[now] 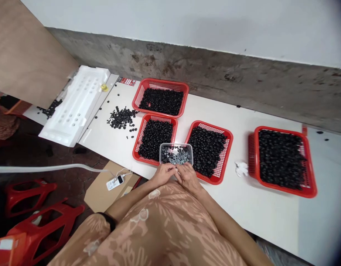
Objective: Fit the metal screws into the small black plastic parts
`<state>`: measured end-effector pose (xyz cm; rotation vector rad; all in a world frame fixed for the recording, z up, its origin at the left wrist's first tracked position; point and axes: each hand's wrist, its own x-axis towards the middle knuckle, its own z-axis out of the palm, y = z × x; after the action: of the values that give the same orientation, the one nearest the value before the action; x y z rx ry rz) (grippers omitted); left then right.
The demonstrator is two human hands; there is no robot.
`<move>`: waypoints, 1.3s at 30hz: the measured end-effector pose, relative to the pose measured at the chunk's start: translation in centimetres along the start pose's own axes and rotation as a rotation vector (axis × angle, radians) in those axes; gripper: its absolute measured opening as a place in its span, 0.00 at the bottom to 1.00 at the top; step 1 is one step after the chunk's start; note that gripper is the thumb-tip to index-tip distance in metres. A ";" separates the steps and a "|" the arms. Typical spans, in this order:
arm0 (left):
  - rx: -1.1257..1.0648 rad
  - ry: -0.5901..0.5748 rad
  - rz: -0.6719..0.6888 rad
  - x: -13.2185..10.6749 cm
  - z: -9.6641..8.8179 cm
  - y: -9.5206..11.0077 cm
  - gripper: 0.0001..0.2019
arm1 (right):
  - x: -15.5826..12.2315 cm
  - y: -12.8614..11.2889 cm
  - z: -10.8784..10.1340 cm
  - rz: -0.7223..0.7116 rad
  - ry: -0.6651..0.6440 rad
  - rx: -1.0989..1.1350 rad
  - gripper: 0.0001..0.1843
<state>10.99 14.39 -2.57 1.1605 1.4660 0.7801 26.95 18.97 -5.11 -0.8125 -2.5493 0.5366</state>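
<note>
- Clear plastic tub (176, 154): it sits on the white work board (259, 218) at 12 o'clock from your hands, holding small black rings (168, 153) and silvery pieces (180, 158), and overlaps the rims of the two nearest baskets.
- Your left hand (164, 174) and right hand (188, 177): they sit side by side at the tub's near edge, fingers curled and pressed close together. You can't tell whether they pinch anything.
- Black wristband (108, 221): on your left wrist.
- Power bank (115, 182): 9 o'clock, on a cardboard box (109, 190).
- Red stools (30, 197): 8 o'clock, on the floor.
- Red baskets of black rings: 11 o'clock (155, 138), 1 o'clock (207, 151), 12 o'clock (161, 98) and 2 o'clock (281, 160).
- Loose black rings (121, 117): 11 o'clock, on the board.
- White foam tray (74, 105): 10 o'clock, farther out.
</note>
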 end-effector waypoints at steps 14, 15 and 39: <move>0.386 0.282 -0.028 1.6 -3.5 -2.2 0.11 | 0.3 2.1 -1.4 0.956 0.440 1.216 0.30; 0.494 0.300 -0.015 1.9 -3.9 -2.5 0.10 | 0.4 2.6 -1.7 1.009 0.486 1.357 0.34; 1.232 -0.186 0.142 9.8 -2.1 -2.9 0.13 | 7.8 4.7 1.3 0.657 -0.498 -0.124 0.16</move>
<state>8.58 22.93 -8.01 2.1694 1.7153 -0.2719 22.60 26.99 -6.39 -1.7755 -2.7262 0.8698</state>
